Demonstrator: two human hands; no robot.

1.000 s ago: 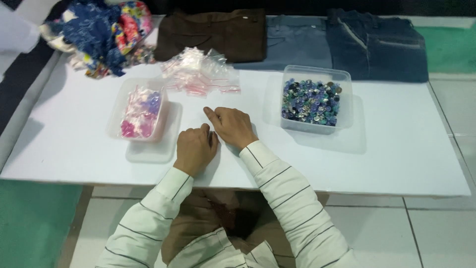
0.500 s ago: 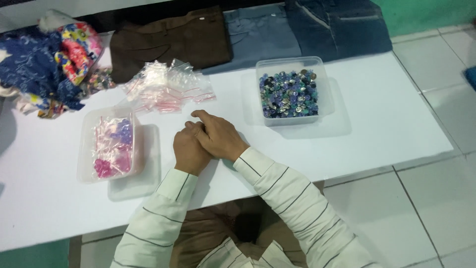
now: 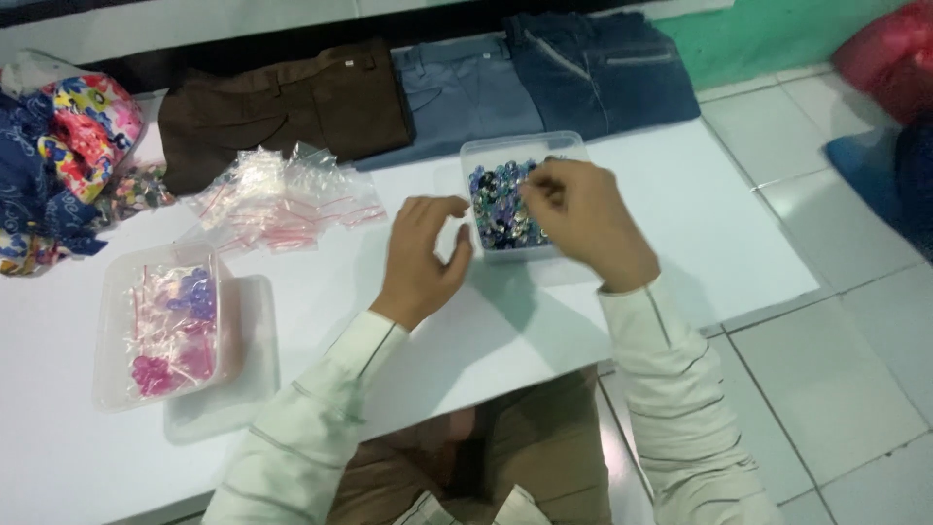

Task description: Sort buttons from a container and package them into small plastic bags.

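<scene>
Small, hard, light and probably slippery beads are held in a clear tub on the white table, best pinched singly; the right hand is pinched over them, contents unclear, and the left hand is curled loosely, holding nothing visible.

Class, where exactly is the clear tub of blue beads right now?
In the head view, the tub of blue beads sits right of centre, under the right hand, before the folded grey trousers.

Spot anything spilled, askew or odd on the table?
Nothing spilled. The small clear bags lie in a loose heap, and the pink-bead tub sits askew on its lid. The blue-bead tub looks tidy under the right hand.
</scene>
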